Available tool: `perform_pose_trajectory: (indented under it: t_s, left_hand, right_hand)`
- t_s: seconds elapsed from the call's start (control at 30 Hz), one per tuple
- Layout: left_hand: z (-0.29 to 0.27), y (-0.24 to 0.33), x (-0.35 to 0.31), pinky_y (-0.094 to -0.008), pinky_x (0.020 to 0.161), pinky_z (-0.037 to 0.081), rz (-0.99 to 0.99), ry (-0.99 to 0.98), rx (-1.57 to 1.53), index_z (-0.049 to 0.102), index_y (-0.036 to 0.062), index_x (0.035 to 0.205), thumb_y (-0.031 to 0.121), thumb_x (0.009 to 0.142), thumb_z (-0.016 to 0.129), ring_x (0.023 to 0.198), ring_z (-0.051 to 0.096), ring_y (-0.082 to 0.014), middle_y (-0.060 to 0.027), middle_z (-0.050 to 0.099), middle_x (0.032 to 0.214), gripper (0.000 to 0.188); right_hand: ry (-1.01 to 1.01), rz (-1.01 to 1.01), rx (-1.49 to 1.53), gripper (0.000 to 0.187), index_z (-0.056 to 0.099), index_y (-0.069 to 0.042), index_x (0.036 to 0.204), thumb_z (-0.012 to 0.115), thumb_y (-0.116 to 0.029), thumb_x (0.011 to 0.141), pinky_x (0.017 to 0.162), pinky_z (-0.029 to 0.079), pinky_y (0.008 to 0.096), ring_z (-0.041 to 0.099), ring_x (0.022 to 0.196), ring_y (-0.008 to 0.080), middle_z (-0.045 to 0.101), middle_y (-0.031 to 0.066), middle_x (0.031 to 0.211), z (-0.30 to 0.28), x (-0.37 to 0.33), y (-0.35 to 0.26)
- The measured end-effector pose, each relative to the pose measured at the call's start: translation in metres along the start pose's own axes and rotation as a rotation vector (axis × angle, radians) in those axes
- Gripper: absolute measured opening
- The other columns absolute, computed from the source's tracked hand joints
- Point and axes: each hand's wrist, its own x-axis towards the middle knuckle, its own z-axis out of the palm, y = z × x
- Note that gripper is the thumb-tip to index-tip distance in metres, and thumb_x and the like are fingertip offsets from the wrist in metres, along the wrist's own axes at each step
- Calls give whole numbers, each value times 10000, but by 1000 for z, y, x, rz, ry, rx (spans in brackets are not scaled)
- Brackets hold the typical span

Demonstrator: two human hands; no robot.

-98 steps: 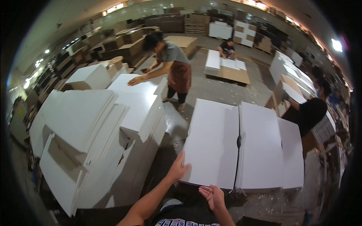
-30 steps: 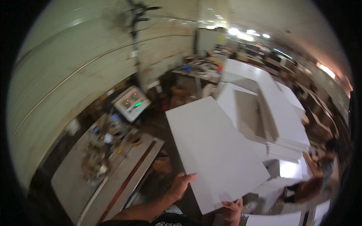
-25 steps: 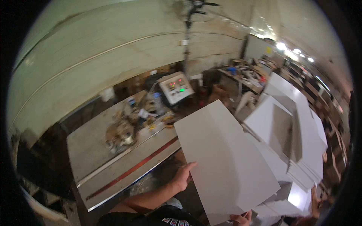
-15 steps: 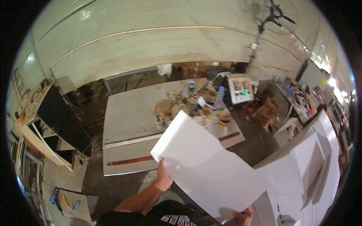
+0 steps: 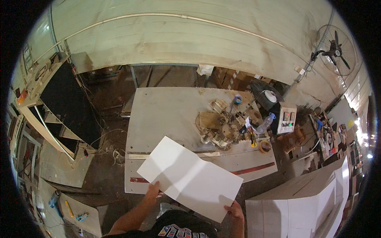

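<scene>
A white rectangular panel (image 5: 190, 174) is held up in front of me, tilted, its far edge over the near part of a grey machine table (image 5: 166, 107). My left hand (image 5: 152, 190) grips its near left edge, fingers tucked beneath. At its right end my right hand (image 5: 235, 209) is closed on the edge, the thumb on top. On the table beyond stands a dusty machine head (image 5: 222, 125) with brown and metal parts. Around it are a clear plastic bottle (image 5: 265, 123), a yellow-handled tool (image 5: 253, 139) and a roll of tape (image 5: 264, 146).
At the right lies a large stack of white panels (image 5: 293, 210). A control box (image 5: 286, 118) with lit displays stands behind the table's right end. To the left are a black-sided cabinet (image 5: 67, 103) and a board with a heat gun (image 5: 54, 199). A fan (image 5: 335, 52) hangs far right.
My view has turned right-to-left relative to the stack, away from it and toward the table. The panel has come lower and flatter, still in both hands.
</scene>
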Motion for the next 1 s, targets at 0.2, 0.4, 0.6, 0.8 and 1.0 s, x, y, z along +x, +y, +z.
perform_pose_trajectory:
  t_s: [0.2,0.4,0.6,0.8,1.0]
  left_hand:
    - [-52,56,21,-559,1028,577,529,420,931,697,15,1322,431,1027,771,1151,719,-440,-200,766,1180,516]
    - [-40,61,34,-678,1323,320,662,747,935,497,12,1622,427,1055,725,1567,428,-498,-246,474,1671,739]
    - [-35,47,39,-688,1376,254,788,708,970,413,22,1720,396,1097,656,1651,346,-510,-268,384,1773,766]
    - [-34,49,40,-692,1377,246,780,700,976,411,44,1733,376,1088,666,1655,351,-512,-276,343,1818,769]
    - [-34,53,41,-683,1368,261,790,707,970,415,46,1730,366,1065,687,1656,359,-508,-243,359,1823,787]
  right_hand:
    - [633,60,190,536,693,77,1411,834,-325,1086,833,655,464,789,1033,294,800,183,1195,46,92,36]
    - [853,37,-201,535,756,123,1217,831,-383,1059,837,629,476,776,950,291,806,192,1133,59,113,7]
    - [749,-209,-212,518,785,117,1161,803,-396,1090,799,592,475,720,885,250,799,148,1018,48,133,-3]
    - [869,-56,-206,555,787,126,1153,775,-427,1119,795,603,476,729,897,253,814,166,1062,44,160,-5]
    - [841,-95,-195,596,781,118,1188,791,-473,1115,798,618,475,747,923,258,798,169,1073,48,155,-8]
